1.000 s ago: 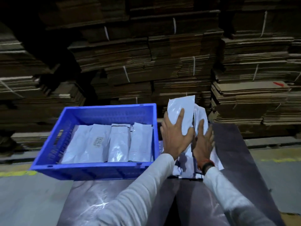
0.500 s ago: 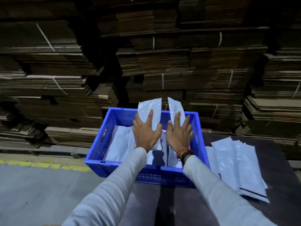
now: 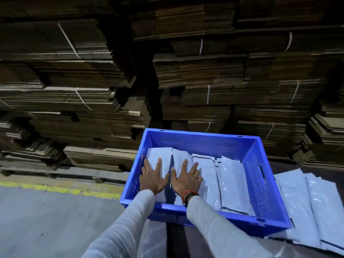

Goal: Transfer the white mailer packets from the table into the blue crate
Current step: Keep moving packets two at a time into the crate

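Observation:
The blue crate [image 3: 264, 183] stands on the dark table with several white mailer packets [image 3: 230, 181] lying flat side by side inside it. Both my hands are inside the crate at its left end. My left hand [image 3: 153, 176] lies flat with spread fingers on the leftmost packet [image 3: 158, 155]. My right hand [image 3: 187, 178] presses flat on the packet beside it [image 3: 183, 159]. More white mailer packets [image 3: 305, 207] lie in a pile on the table to the right of the crate.
Tall stacks of flattened, strapped cardboard [image 3: 204, 81] fill the background behind the crate. The grey floor [image 3: 46, 220] with a yellow line [image 3: 61, 189] lies to the left. The dark table [image 3: 178, 243] runs under my forearms.
My hands carried upright packets from the table's right side over the crate and have laid them flat at its left end. My fingers now rest spread on top.

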Demonstrator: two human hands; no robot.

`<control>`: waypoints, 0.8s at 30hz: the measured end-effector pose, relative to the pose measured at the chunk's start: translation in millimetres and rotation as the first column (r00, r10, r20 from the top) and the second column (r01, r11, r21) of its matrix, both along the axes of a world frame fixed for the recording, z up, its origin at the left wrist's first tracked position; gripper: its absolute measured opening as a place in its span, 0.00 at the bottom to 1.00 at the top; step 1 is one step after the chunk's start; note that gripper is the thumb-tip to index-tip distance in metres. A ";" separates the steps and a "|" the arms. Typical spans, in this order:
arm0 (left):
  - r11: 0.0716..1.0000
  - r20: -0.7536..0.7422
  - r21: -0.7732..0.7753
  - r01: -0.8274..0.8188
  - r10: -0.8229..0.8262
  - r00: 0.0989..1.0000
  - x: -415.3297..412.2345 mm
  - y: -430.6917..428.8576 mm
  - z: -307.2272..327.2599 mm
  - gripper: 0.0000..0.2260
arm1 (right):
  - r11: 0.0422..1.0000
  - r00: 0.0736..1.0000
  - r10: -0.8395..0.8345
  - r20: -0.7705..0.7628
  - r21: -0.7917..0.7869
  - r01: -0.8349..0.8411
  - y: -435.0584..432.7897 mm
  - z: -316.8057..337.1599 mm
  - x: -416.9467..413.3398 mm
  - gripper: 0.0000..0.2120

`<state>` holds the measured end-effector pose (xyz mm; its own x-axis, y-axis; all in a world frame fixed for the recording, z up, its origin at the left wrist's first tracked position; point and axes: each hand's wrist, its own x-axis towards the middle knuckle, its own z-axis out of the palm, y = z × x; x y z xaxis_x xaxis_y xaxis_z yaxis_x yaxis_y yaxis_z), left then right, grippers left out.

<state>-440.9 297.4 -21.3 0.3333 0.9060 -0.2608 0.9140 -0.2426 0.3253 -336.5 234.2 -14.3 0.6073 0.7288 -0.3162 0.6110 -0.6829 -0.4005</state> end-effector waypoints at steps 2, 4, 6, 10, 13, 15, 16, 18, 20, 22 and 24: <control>0.998 -0.053 -0.043 0.037 -0.039 0.998 -1.9 2.9 -7.7 0.36 | 0.999 0.998 0.025 -0.051 -0.032 -0.027 6.9 -4.5 -5.0 0.36; 0.996 -0.127 -0.043 0.078 -0.083 0.988 -2.1 3.1 -11.7 0.34 | 0.996 0.996 0.055 -0.067 -0.071 -0.060 9.6 -8.7 -7.6 0.33; 0.994 -0.181 -0.030 0.103 -0.107 0.978 -1.4 1.2 -13.5 0.32 | 0.991 0.994 0.079 -0.074 -0.106 -0.087 9.4 -13.0 -6.6 0.30; 0.988 -0.220 -0.117 0.097 -0.121 0.968 -1.4 1.0 -17.3 0.34 | 0.974 0.984 0.149 -0.094 -0.160 -0.162 6.8 -20.6 -2.9 0.30; 0.982 -0.175 -0.174 0.072 -0.103 0.979 -2.2 4.8 -15.9 0.35 | 0.977 0.982 0.169 -0.087 -0.114 -0.178 1.9 -18.5 3.0 0.30; 0.989 -0.131 -0.141 0.048 -0.066 0.989 -2.0 4.4 -11.7 0.34 | 0.982 0.981 0.176 -0.081 -0.059 -0.181 -3.8 -9.3 10.4 0.30; 0.995 -0.103 -0.097 0.035 -0.045 0.994 -0.8 4.3 -9.8 0.34 | 0.984 0.982 0.177 -0.070 -0.016 -0.179 -6.9 -3.2 15.8 0.30; 0.999 -0.026 0.025 0.020 -0.019 0.999 7.3 1.5 -3.3 0.32 | 0.981 0.985 0.172 -0.017 0.099 -0.169 -17.0 9.7 31.9 0.30; 0.992 0.064 0.123 0.025 -0.033 0.997 23.7 -3.9 6.7 0.32 | 0.964 0.986 0.151 0.066 0.210 -0.162 -30.8 22.2 54.5 0.29; 0.983 0.140 0.178 0.051 -0.076 0.987 49.3 -13.4 22.6 0.32 | 0.946 0.984 0.114 0.139 0.287 -0.150 -46.3 34.4 82.9 0.29; 0.980 0.225 0.191 0.059 -0.102 0.969 82.1 -29.6 41.7 0.31 | 0.931 0.978 0.059 0.201 0.343 -0.127 -63.8 46.6 113.9 0.29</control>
<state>-358.8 267.8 20.4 0.4388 0.8986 -0.0009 0.7931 -0.3868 0.4705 -222.7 170.5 32.4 0.5543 0.8283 0.0822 0.7508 -0.4549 -0.4790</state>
